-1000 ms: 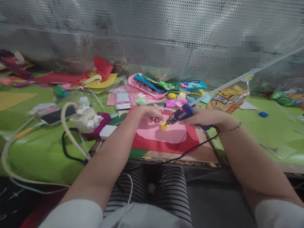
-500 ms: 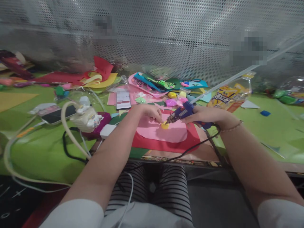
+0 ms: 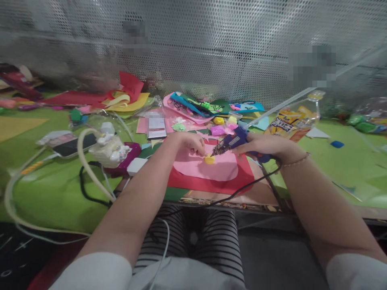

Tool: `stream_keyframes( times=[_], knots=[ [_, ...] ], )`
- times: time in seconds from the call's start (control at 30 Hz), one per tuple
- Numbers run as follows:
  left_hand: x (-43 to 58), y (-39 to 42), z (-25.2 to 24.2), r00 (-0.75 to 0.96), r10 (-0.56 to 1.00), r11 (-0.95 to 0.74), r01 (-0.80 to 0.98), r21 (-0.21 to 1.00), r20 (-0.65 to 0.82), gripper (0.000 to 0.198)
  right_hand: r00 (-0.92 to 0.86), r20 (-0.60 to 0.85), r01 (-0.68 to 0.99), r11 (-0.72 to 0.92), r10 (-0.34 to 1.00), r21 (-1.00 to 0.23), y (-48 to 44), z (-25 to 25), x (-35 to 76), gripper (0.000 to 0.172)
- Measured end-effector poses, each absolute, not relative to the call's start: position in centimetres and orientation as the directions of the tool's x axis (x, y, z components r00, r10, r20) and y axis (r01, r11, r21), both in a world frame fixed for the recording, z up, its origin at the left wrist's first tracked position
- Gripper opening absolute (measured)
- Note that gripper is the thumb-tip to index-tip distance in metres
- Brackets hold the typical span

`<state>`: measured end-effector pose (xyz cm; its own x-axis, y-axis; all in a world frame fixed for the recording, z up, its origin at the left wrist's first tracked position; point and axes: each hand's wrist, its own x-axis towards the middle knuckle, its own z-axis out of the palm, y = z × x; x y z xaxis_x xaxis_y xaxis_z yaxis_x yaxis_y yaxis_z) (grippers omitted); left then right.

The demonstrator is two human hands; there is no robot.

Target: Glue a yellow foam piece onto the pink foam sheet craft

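My right hand [image 3: 256, 145] is wrapped round a blue glue gun [image 3: 234, 141], with a long clear glue stick [image 3: 281, 105] rising from its back end. The gun's nozzle points down left and meets a small yellow piece [image 3: 209, 160]. At that piece's upper left edge, the fingers of my left hand [image 3: 195, 143] are pinched together on it. Under both lies a pink rounded sheet [image 3: 222, 169], itself on a red sheet [image 3: 193, 183]. What exactly the yellow piece is cannot be made out.
A black cord [image 3: 242, 189] runs from the gun across the table's front edge. Left are a power strip with plugs [image 3: 110, 155] and a phone [image 3: 74, 146]. Another phone [image 3: 156, 128], clay lumps [image 3: 217, 130], a snack bag [image 3: 287, 123] and a perforated metal screen [image 3: 193, 52] stand beyond.
Both hands stay almost in place. The glue gun has shifted very slightly, its nozzle still at the yellow piece, and the glue stick's far end has dipped a little.
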<state>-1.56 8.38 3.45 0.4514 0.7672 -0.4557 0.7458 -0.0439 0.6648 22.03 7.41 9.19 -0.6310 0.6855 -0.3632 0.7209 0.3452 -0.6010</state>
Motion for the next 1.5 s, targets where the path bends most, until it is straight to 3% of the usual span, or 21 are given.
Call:
stream_keyframes(
  times=[0.27,0.5,0.6,0.73,0.87,0.97,1.07,1.17,1.5],
  knots=[
    [-1.5,8.3,3.5,0.438,0.769,-0.018,0.744,0.668,-0.466,0.018,-0.624,-0.382,0.729,0.331,0.682,-0.599,7.3,9.2,21.9,0.034],
    [-1.7,8.5,3.2,0.462,0.759,-0.038,0.735,0.677,-0.459,0.023,-0.658,-0.278,0.645,0.334,0.700,-0.687,7.9,9.1,22.3,0.034],
    [-1.8,8.6,3.1,0.478,0.745,-0.026,0.718,0.696,-0.465,0.022,-0.649,-0.149,0.518,0.289,0.746,-0.805,8.3,8.9,22.5,0.031],
    [-1.8,8.5,2.9,0.495,0.745,-0.045,0.705,0.708,-0.446,0.020,-0.540,0.107,0.222,0.264,0.835,-0.939,8.7,8.6,22.4,0.024],
    [-2.1,8.7,2.8,0.514,0.733,-0.071,0.710,0.700,-0.446,0.021,-0.349,0.332,-0.087,0.322,0.877,-0.943,8.5,8.9,22.8,0.021],
    [-2.2,8.8,2.8,0.507,0.736,-0.081,0.724,0.685,-0.449,0.021,-0.170,0.437,-0.131,0.419,0.883,-0.899,8.2,8.9,23.4,0.026],
    [-2.2,8.7,2.9,0.492,0.742,-0.060,0.726,0.686,-0.456,0.021,-0.033,0.465,-0.061,0.463,0.884,-0.884,8.0,8.3,23.6,0.040],
    [-2.2,8.6,2.9,0.503,0.732,-0.053,0.715,0.697,-0.460,0.024,0.095,0.472,-0.218,0.481,0.876,-0.849,8.1,7.4,23.2,0.034],
    [-1.9,8.1,3.1,0.454,0.757,-0.043,0.752,0.658,-0.469,0.021,-0.072,0.313,-0.308,0.277,0.947,-0.910,8.9,5.0,22.0,0.033]
  ],
)
